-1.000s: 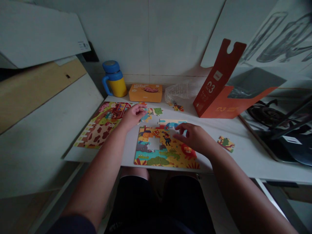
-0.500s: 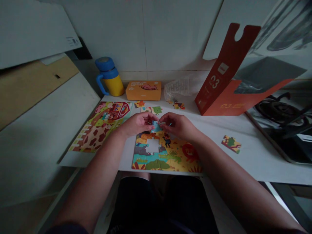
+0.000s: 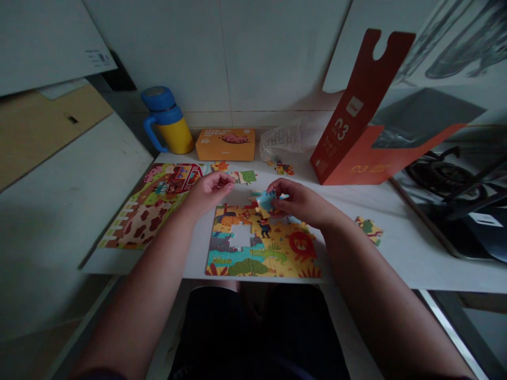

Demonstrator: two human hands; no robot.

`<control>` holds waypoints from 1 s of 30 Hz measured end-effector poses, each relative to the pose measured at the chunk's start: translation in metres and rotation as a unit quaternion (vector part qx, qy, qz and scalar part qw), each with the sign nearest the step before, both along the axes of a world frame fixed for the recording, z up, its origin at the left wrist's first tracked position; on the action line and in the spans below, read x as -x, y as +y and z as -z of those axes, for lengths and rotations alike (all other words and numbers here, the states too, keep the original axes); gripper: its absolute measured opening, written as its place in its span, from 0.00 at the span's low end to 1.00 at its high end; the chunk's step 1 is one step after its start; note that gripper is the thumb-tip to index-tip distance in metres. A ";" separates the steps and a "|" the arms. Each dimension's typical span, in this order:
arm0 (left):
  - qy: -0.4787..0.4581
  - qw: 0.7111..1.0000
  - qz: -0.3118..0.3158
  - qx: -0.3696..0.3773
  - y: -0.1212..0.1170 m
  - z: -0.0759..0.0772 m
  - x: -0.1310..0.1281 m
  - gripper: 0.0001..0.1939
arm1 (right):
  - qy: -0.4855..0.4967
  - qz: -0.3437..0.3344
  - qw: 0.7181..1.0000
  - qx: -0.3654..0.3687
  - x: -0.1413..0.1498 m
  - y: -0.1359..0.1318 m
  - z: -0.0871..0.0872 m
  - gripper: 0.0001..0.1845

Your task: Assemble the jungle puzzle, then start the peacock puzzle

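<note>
My right hand (image 3: 298,200) pinches a light blue and yellow jigsaw piece (image 3: 266,201), holding it tilted above the top edge of a partly assembled jigsaw puzzle (image 3: 277,250). That puzzle shows a lion, a crocodile and other animals, with a piece-shaped gap left of its middle. My left hand (image 3: 212,191) hovers up and left of the puzzle, its fingers loosely curled and nothing seen in them. Past its fingertips lies a green and white jigsaw piece (image 3: 246,177). Other pieces behind the held one are partly hidden by my right hand.
A farm puzzle (image 3: 148,221) with a cow lies at left. Behind stand a blue and yellow flask (image 3: 174,129), an orange box (image 3: 225,145), a clear plastic bag (image 3: 283,141) and an open red box (image 3: 352,163). A loose piece (image 3: 369,230) sits near the stove (image 3: 439,195).
My left hand has let go of the blue jigsaw piece and drawn back to the left. My right hand keeps the piece and has moved slightly right. The camera view has shifted a little.
</note>
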State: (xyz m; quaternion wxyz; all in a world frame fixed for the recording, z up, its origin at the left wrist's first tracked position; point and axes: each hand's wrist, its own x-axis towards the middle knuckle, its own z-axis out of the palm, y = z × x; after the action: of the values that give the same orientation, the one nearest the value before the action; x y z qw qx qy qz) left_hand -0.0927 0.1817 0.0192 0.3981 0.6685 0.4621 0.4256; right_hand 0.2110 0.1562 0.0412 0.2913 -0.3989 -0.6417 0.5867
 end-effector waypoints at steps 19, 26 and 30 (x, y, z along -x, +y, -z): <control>0.213 0.967 -0.108 -0.083 0.007 0.007 0.011 0.08 | -0.291 -0.026 0.947 -0.137 -0.022 0.013 -0.001 0.18; 0.221 0.967 -0.104 -0.076 0.004 0.004 0.010 0.10 | -0.335 -0.022 0.924 -0.184 -0.027 0.018 0.005 0.15; 0.228 0.966 -0.103 -0.070 0.004 0.003 0.010 0.09 | -0.347 -0.020 0.919 -0.184 -0.024 0.016 0.003 0.15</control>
State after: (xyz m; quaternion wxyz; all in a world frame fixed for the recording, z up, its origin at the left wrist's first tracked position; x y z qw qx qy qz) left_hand -0.1022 0.1855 0.0162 0.1881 0.7229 0.5760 0.3320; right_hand 0.2351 0.1725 0.0381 0.1070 -0.5042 -0.8069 0.2884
